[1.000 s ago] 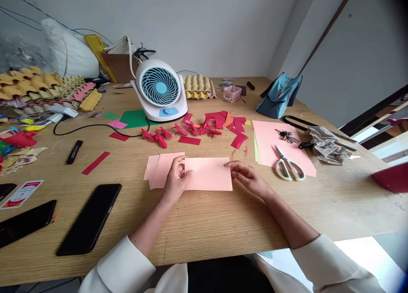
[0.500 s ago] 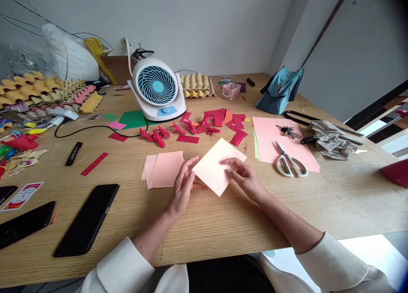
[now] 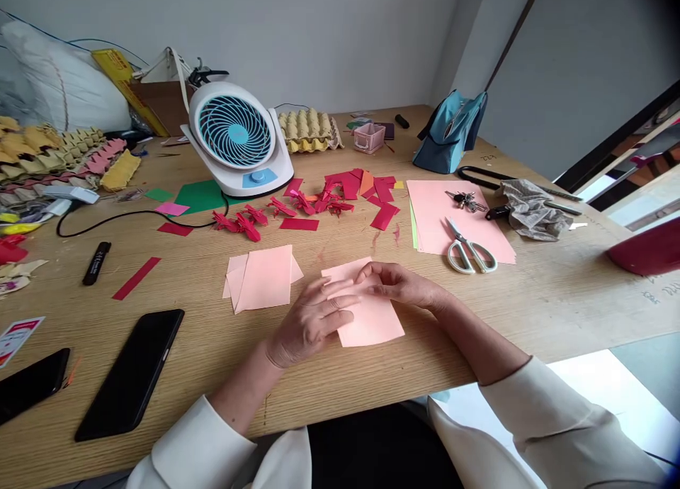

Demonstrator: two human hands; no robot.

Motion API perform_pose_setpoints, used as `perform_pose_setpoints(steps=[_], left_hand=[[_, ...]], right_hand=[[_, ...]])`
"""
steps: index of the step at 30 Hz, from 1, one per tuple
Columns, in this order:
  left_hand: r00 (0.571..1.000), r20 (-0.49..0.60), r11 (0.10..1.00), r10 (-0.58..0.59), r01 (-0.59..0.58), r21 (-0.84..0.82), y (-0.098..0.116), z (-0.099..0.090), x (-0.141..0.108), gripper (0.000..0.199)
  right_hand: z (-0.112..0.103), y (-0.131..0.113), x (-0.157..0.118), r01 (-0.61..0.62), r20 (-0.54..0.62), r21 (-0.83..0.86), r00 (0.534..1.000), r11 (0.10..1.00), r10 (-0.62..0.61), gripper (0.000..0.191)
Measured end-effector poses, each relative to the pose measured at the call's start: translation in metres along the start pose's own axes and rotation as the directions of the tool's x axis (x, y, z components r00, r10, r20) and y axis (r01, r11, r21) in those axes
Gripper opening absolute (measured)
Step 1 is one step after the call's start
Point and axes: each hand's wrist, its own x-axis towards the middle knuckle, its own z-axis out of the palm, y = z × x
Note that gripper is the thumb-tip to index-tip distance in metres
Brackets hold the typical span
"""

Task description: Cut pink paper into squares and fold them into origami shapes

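A square of pale pink paper [image 3: 372, 324] lies on the table in front of me. My left hand [image 3: 311, 326] rests on its left side with the fingers stretched out across it. At the paper's upper part, my right hand [image 3: 406, 286] has thumb and forefinger brought together on the sheet; the exact grip is partly hidden. Left of the hands lies a small stack of pink paper pieces [image 3: 264, 280], slightly fanned. Scissors [image 3: 470, 249] with white handles lie to the right, partly over large pink sheets [image 3: 433, 220].
Behind the hands run folded red paper shapes [image 3: 249, 225] and red scraps [image 3: 383, 216]. A white and blue fan [image 3: 234, 135] stands at the back. A black phone [image 3: 130, 375] and a marker [image 3: 96, 263] lie left; keys [image 3: 466, 201], crumpled cloth [image 3: 536, 209] and a blue bag [image 3: 449, 131] are right.
The pink paper has come down from a raised, diamond-wise tilt onto the table and turned. My left hand now lies over its left side. The view has shifted slightly right.
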Motion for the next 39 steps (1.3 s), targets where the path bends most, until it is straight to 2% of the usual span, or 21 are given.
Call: perform_pose_setpoints(steps=[3, 7, 11, 14, 18, 21, 23, 27, 29, 32, 35, 37, 39], left_hand=[[0.999, 0.047, 0.999, 0.004, -0.002, -0.035, 0.006, 0.005, 0.0, 0.014], [0.987, 0.09, 0.991, -0.13, 0.128, 0.022, 0.011, 0.011, -0.003, 0.027], [0.956, 0.126, 0.964, -0.266, 0.267, 0.007, 0.014, 0.017, -0.003, 0.023], [0.934, 0.129, 0.938, -0.332, 0.341, -0.056, 0.016, 0.02, -0.001, 0.015], [0.899, 0.096, 0.87, -0.427, 0.437, -0.228, 0.018, 0.023, 0.001, 0.006], [0.852, 0.066, 0.796, -0.519, 0.511, -0.325, 0.018, 0.025, 0.001, 0.005], [0.843, 0.054, 0.777, -0.535, 0.516, -0.361, 0.019, 0.026, 0.001, 0.004], [0.853, 0.045, 0.775, -0.52, 0.494, -0.394, 0.022, 0.028, 0.0, 0.009], [0.842, 0.037, 0.771, -0.539, 0.51, -0.381, 0.024, 0.029, 0.001, 0.009], [0.807, -0.06, 0.771, -0.588, 0.536, -0.343, 0.027, 0.03, 0.002, 0.009], [0.78, -0.14, 0.769, -0.61, 0.54, -0.342, 0.029, 0.029, 0.006, 0.011], [0.746, -0.151, 0.736, -0.649, 0.565, -0.372, 0.029, 0.028, 0.009, 0.01], [0.691, -0.132, 0.672, -0.711, 0.613, -0.416, 0.028, 0.029, 0.01, 0.006]], right_hand=[[0.0, -0.001, 0.0, -0.049, -0.073, 0.008, 0.996, 0.999, 0.049, 0.039], [0.0, -0.007, -0.004, -0.097, -0.06, 0.008, 0.993, 0.995, 0.097, 0.043], [0.002, -0.009, -0.006, -0.127, -0.021, -0.02, 0.992, 0.992, 0.126, 0.043], [0.003, -0.008, -0.008, -0.175, 0.004, -0.129, 0.984, 0.976, 0.177, 0.044], [0.001, -0.012, -0.014, -0.183, 0.056, -0.262, 0.977, 0.948, 0.204, 0.038], [-0.003, -0.016, -0.018, -0.15, 0.122, -0.303, 0.973, 0.941, 0.194, 0.038], [-0.005, -0.016, -0.02, -0.158, 0.147, -0.305, 0.967, 0.939, 0.21, 0.037], [-0.004, -0.009, -0.02, -0.186, 0.149, -0.271, 0.961, 0.945, 0.232, 0.02], [-0.002, -0.006, -0.02, -0.196, 0.131, -0.231, 0.964, 0.953, 0.231, 0.016], [0.002, -0.002, -0.018, -0.206, 0.109, -0.144, 0.969, 0.968, 0.222, 0.018], [0.005, 0.002, -0.015, -0.163, 0.037, -0.071, 0.985, 0.984, 0.166, 0.017], [0.007, 0.004, -0.012, -0.149, -0.02, -0.016, 0.989, 0.989, 0.149, 0.021], [0.009, 0.005, -0.009, -0.163, -0.048, 0.042, 0.985, 0.986, 0.165, 0.028]])
